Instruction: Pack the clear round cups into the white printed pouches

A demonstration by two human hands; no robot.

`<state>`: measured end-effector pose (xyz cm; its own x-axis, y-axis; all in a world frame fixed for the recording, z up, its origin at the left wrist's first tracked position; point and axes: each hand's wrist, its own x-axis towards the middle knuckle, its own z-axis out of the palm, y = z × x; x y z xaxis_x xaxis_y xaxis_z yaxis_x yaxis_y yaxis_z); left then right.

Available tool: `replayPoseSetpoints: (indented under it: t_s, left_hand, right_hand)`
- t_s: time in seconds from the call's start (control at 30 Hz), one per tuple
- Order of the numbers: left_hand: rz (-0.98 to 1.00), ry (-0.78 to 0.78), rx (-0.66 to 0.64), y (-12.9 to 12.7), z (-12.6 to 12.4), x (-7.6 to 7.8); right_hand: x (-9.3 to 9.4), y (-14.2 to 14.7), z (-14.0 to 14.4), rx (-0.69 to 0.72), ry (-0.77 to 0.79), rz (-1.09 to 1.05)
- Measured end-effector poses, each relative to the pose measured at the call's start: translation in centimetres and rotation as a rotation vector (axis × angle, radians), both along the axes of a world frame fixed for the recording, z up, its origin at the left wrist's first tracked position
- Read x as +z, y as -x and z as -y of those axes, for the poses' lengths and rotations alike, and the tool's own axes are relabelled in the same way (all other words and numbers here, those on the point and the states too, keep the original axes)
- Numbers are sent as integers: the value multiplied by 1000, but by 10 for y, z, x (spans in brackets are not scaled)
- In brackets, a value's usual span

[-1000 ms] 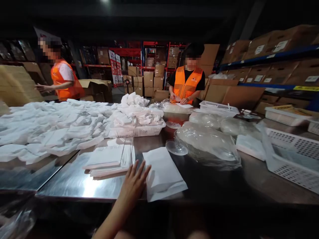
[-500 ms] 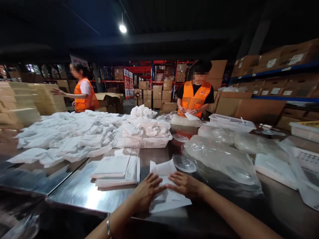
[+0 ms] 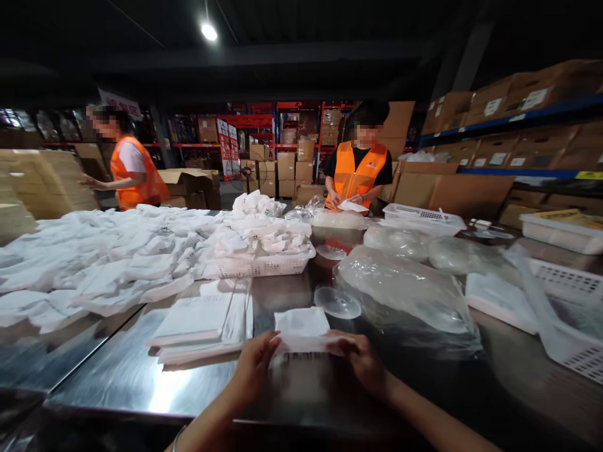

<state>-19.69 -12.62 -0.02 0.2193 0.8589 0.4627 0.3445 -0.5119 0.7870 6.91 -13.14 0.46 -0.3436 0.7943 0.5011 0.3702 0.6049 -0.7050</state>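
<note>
At the near edge of the metal table, my left hand and my right hand pinch the two sides of a white paper bag. Its near part is folded over into a band between my fingers, slightly raised, while the far part lies flat. Left of my left hand lies a stack of flat white paper bags. Just beyond my right hand is a round clear plastic lid-like disc, and a second clear disc lies farther back.
Filled white packets cover the left of the table, some heaped in a white basket. Clear plastic bags and another white basket stand right. Across the table, a person in an orange vest handles something white; another reaches toward boxes.
My hands have gone from lying flat on the paper bag to gripping its sides, and its near part is now folded up. The view has shifted right. The person at left has lowered an arm.
</note>
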Motion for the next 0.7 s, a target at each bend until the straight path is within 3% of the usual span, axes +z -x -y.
replayPoseSetpoints:
  t_s: [0.13, 0.27, 0.43, 0.5, 0.57, 0.63, 0.7]
  left_hand:
    - [138, -66, 267, -15, 14, 36]
    - [181, -41, 337, -20, 12, 66]
    - [184, -48, 300, -15, -3, 79]
    - [160, -58, 189, -9, -8, 79]
    - [71, -35, -42, -2, -11, 74]
    - [-65, 20, -257, 5, -12, 62]
    - [-167, 92, -312, 8, -10, 44]
  right_hand:
    - [37, 25, 15, -178, 249, -246]
    - [64, 34, 8, -306, 136, -203]
    - [68, 26, -9, -347, -4, -95]
    - [67, 21, -12, -317, -93, -79]
    - [60, 15, -14, -158, -103, -81]
    - [46, 8, -16, 11, -17, -66]
    - [25, 2, -19, 61, 75, -30]
